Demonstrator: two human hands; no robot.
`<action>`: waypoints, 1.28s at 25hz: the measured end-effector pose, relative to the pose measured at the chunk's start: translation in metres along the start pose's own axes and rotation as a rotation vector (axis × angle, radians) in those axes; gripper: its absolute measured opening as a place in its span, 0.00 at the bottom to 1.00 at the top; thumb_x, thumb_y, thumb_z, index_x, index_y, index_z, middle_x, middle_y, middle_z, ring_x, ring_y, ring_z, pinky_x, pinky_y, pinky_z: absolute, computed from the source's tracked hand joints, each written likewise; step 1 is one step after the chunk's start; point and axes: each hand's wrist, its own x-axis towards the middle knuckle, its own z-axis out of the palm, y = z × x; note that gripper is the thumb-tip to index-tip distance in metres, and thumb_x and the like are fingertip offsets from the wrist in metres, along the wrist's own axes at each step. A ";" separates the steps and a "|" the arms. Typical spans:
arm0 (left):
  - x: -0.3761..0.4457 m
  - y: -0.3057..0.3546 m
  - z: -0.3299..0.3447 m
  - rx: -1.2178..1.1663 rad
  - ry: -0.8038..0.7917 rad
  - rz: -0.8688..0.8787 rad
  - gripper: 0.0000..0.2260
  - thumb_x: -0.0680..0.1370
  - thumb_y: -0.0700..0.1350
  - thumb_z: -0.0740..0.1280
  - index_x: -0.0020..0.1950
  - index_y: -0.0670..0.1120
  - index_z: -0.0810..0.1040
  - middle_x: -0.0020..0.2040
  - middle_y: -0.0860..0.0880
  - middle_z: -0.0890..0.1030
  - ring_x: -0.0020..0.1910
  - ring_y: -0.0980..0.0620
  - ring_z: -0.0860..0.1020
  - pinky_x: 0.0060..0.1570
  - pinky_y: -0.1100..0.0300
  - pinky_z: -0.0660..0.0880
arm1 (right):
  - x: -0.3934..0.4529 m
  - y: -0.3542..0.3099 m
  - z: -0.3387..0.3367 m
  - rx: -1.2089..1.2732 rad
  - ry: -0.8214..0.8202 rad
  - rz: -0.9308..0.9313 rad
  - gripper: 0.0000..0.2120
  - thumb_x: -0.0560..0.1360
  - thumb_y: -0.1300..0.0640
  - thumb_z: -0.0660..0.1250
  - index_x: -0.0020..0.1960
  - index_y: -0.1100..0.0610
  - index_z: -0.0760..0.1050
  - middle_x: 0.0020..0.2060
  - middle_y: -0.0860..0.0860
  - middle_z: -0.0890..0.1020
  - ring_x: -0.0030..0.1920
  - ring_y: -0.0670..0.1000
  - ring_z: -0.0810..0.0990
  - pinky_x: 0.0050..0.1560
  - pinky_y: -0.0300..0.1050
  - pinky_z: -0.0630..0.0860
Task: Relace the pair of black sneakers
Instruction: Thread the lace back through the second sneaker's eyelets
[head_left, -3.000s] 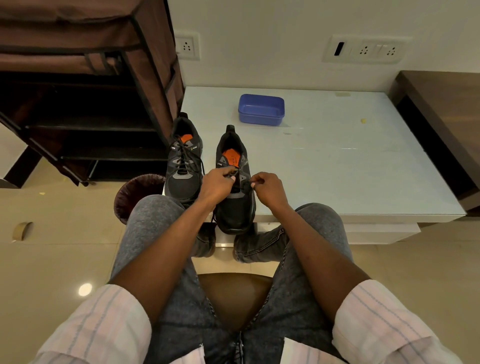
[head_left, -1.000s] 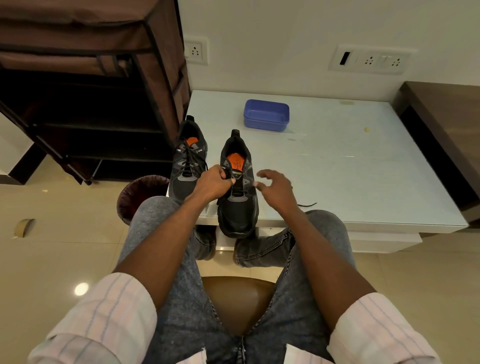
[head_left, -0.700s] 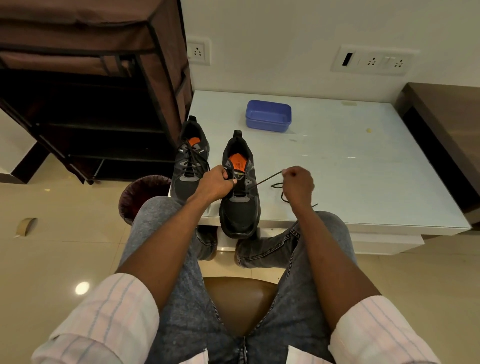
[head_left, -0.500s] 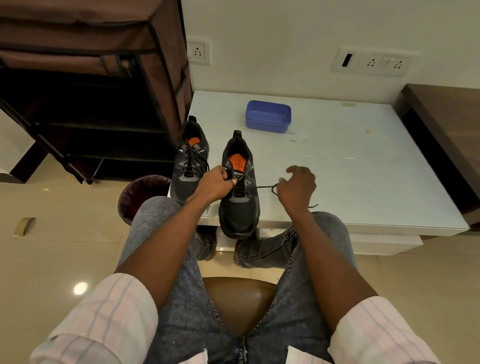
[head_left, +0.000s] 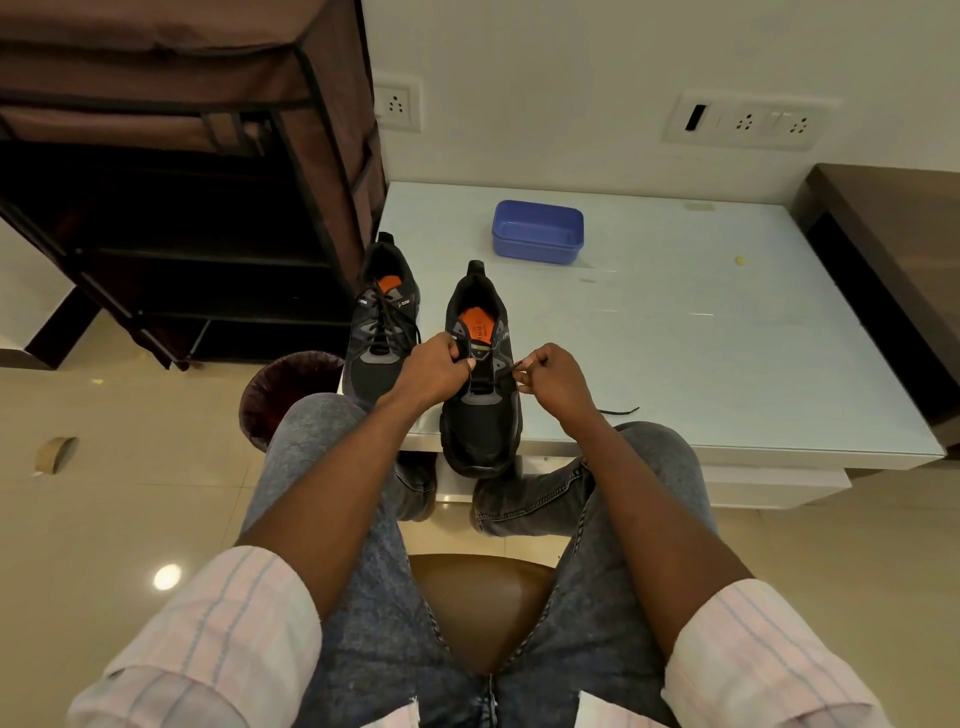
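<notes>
Two black sneakers with orange insoles stand on the white table (head_left: 727, 322), toes toward me. The left sneaker (head_left: 382, 332) is laced. The right sneaker (head_left: 480, 410) hangs its toe over the table's front edge. My left hand (head_left: 434, 371) is closed on the left side of its eyelet row and tongue. At the right eyelets my right hand (head_left: 553, 382) pinches the black lace. The lace's loose end (head_left: 618, 411) trails on the table behind my right wrist.
A blue plastic box (head_left: 537, 231) sits at the back of the table. A dark shelf unit (head_left: 182, 182) stands left of the table, with a bin (head_left: 280, 395) on the floor below the left sneaker. A brown cabinet (head_left: 893, 249) borders the table's right side.
My right hand drew the lace out to the right, then came back to the shoe's right eyelets and pinched the lace there. My left hand stayed on the shoe.
</notes>
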 end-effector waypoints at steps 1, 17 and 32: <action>0.000 0.000 0.001 0.006 -0.001 0.001 0.09 0.78 0.48 0.68 0.46 0.46 0.70 0.41 0.47 0.77 0.47 0.42 0.79 0.48 0.48 0.76 | -0.001 -0.001 0.001 0.083 -0.001 0.052 0.10 0.77 0.67 0.56 0.43 0.57 0.72 0.44 0.56 0.82 0.48 0.55 0.83 0.53 0.53 0.82; -0.015 -0.006 -0.008 -0.120 -0.113 -0.162 0.09 0.83 0.38 0.60 0.45 0.39 0.75 0.45 0.36 0.82 0.41 0.44 0.80 0.47 0.50 0.81 | -0.008 0.007 0.008 -0.263 0.011 -0.119 0.06 0.80 0.55 0.63 0.47 0.55 0.74 0.46 0.51 0.82 0.48 0.53 0.81 0.53 0.54 0.79; -0.034 -0.013 -0.011 -0.012 -0.140 -0.149 0.11 0.79 0.46 0.69 0.45 0.38 0.82 0.39 0.43 0.84 0.37 0.46 0.83 0.41 0.54 0.81 | -0.024 -0.011 -0.004 0.003 0.148 -0.074 0.11 0.79 0.55 0.66 0.42 0.62 0.73 0.39 0.57 0.82 0.38 0.52 0.82 0.42 0.45 0.77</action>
